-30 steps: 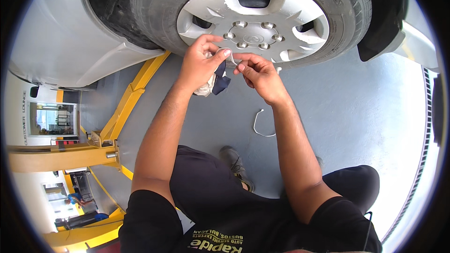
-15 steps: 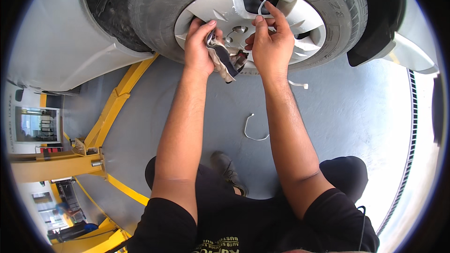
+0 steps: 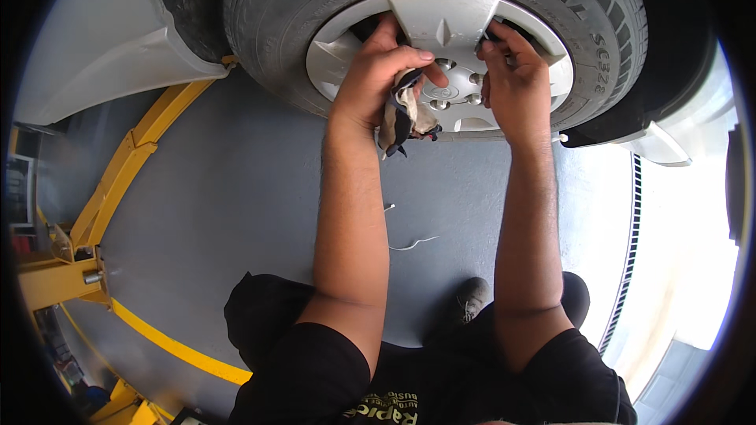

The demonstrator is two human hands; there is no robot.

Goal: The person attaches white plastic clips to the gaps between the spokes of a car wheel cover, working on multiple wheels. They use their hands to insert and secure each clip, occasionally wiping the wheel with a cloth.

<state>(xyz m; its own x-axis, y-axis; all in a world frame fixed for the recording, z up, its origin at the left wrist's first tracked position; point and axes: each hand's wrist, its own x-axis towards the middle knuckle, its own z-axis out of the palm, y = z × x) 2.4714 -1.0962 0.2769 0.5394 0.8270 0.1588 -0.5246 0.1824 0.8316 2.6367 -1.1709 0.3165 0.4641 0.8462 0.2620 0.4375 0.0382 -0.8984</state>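
Floor (image 3: 236, 189): we see bright, even grey, washing out to white glare around 3 o'clock, where the strongest light lies.
Wheel (image 3: 457, 93): we get crisp silver near 12 o'clock, with small highlights on its nuts (image 3: 439, 105).
Wheel arch (image 3: 189, 20): deep shadow toward 11 o'clock; we lose detail.
Yellow line (image 3: 177, 344): fisheye bends it at 8 o'clock.
Rim of view: we find black corners, softness beside them.
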